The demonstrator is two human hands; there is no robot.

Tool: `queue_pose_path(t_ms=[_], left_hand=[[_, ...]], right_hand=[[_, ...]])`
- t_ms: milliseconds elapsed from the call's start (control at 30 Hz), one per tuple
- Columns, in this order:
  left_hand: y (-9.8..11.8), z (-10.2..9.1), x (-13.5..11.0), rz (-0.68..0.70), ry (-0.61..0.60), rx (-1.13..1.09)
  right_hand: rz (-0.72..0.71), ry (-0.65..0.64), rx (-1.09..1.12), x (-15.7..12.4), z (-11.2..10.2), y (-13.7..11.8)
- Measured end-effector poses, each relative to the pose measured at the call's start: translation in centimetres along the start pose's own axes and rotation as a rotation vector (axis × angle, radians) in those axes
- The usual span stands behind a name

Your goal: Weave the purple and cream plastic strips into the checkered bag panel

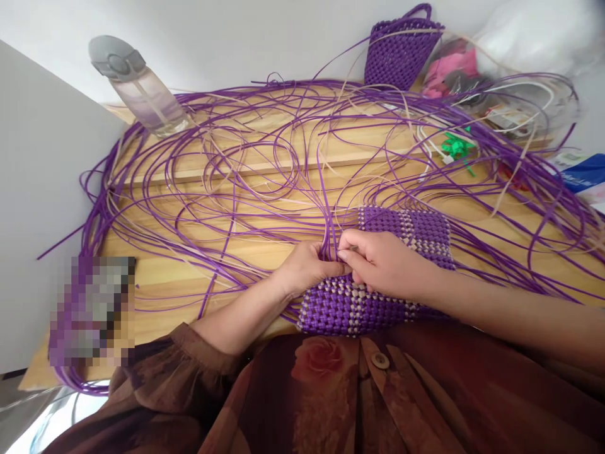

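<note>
A woven panel (331,309) in purple and beige checks lies at the table's near edge against the shirt. My left hand (307,268) is closed at its upper edge, its thumb and fingers pinching purple strands (326,221) that run up and away. Right beside it, my right hand (373,258) is closed too, thumb and forefinger pinching a purple strand close to the weave. The fingertips of both hands nearly meet. Behind the right hand another part of the weave (430,230) shows the same pattern. The hands hide the spot where the strands enter it.
Long loose purple and beige strands (155,170) loop across the wooden table (165,258). A clear bottle (146,94) with a grey lid stands back left. At the back right are a purple woven bag (399,53), a green object (456,145) and plastic bags. A blurred-out device lies left.
</note>
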State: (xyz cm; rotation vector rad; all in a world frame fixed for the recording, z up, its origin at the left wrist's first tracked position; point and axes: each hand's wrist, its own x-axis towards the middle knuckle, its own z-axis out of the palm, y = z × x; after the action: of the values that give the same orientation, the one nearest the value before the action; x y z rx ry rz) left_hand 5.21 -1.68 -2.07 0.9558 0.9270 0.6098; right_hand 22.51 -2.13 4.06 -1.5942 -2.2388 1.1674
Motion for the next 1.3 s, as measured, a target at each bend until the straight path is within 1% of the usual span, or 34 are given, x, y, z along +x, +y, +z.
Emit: queue_pose_path(t_ms=[67,133,233,333,400,467,533,600,700,767,867,967,1033,1133,1233,1300], left_hand=[[-0.2,0.1,0.0,0.009,0.013,0.047],[-0.2,0.2,0.0,0.022,0.018,0.107],[-0.1,0.4,-0.1,0.030,0.044,0.179],[0.1,0.5,-0.2,0.035,0.077,0.209],[0.1,0.4,-0.3,0.036,0.070,0.209],[0.2,0.4,-0.3,0.036,0.048,0.208],[0.2,0.3,-0.4,0.042,0.030,0.211],[0.3,0.3,-0.5,0.045,0.027,0.215],[0.4,0.4,-0.8,0.039,0.056,0.223],[0.5,0.5,-0.9,0.029,0.061,0.215],[0.4,0.5,-1.0,0.029,0.050,0.193],[0.3,0.5,-1.0,0.032,0.065,0.187],[0.2,0.5,-1.0,0.018,0.074,0.169],[0.1,0.4,-0.8,-0.011,0.070,0.122],[0.1,0.3,-0.7,-0.004,0.056,0.090],[0.1,0.3,-0.8,0.023,0.050,0.086]], right_hand=[[-0.039,0.018,-0.061,-0.2,-0.4,0.2],[-0.034,0.033,-0.044,-0.4,-0.5,0.6],[-0.027,0.069,-0.030,-0.9,-0.4,1.2],[-0.050,0.117,-0.096,-0.9,-0.1,1.3],[-0.116,0.145,-0.143,-0.7,0.0,1.4],[-0.211,0.174,-0.158,-0.5,0.1,1.5],[-0.284,0.208,-0.135,-0.3,0.2,1.9],[-0.320,0.235,-0.104,-0.2,0.2,2.3],[-0.354,0.195,-0.124,0.2,-0.4,2.5],[-0.423,0.186,-0.181,0.8,-0.9,2.6],[-0.573,0.199,-0.260,1.9,-1.4,3.0],[-0.625,0.179,-0.317,2.5,-1.9,3.7],[-0.637,0.175,-0.354,2.2,-2.6,4.2],[-0.705,0.144,-0.432,0.8,-3.7,4.2],[-0.785,0.158,-0.535,-0.2,-4.0,3.0],[-0.810,0.154,-0.556,0.1,-3.8,2.1]])
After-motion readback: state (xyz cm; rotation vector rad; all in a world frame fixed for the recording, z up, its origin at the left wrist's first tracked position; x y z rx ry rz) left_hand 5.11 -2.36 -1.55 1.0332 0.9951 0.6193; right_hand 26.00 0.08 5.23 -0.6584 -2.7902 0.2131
